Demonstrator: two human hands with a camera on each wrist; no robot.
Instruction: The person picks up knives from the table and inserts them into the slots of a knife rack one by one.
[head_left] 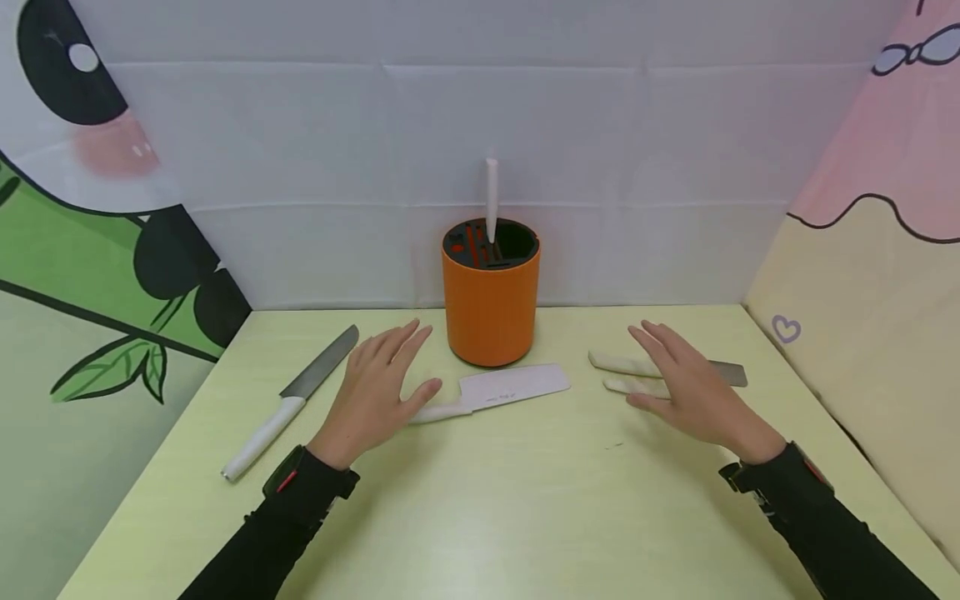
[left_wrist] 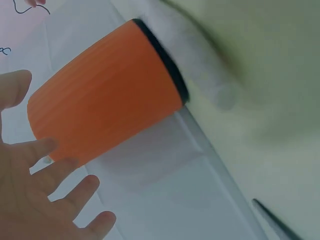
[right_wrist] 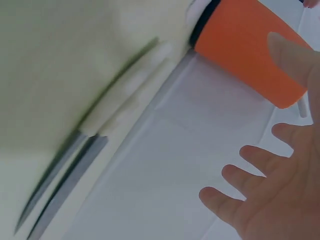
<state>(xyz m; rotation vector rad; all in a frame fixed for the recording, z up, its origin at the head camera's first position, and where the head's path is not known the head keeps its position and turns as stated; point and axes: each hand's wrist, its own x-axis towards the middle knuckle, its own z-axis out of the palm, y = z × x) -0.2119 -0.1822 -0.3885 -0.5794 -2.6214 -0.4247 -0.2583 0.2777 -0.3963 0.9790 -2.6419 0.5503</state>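
My left hand (head_left: 375,387) hovers with fingers spread between a chef's knife (head_left: 322,364) and a cleaver (head_left: 517,385), holding nothing. The chef's knife lies slanted at the left, white handle toward me. The cleaver lies in the middle, its white handle partly behind my left thumb. Over two white-handled knives (right_wrist: 122,92) at the right is my right hand (head_left: 697,396), its fingers extended and its palm bare. In the head view this hand hides part of both knives. An orange knife block (head_left: 491,308) stands upright behind the cleaver, with one white handle (head_left: 492,200) sticking up from its slotted black top.
The pale yellow table (head_left: 480,517) ends at a light cloth backdrop (head_left: 322,167) just behind the knife block. Printed cloth panels flank the table on both sides.
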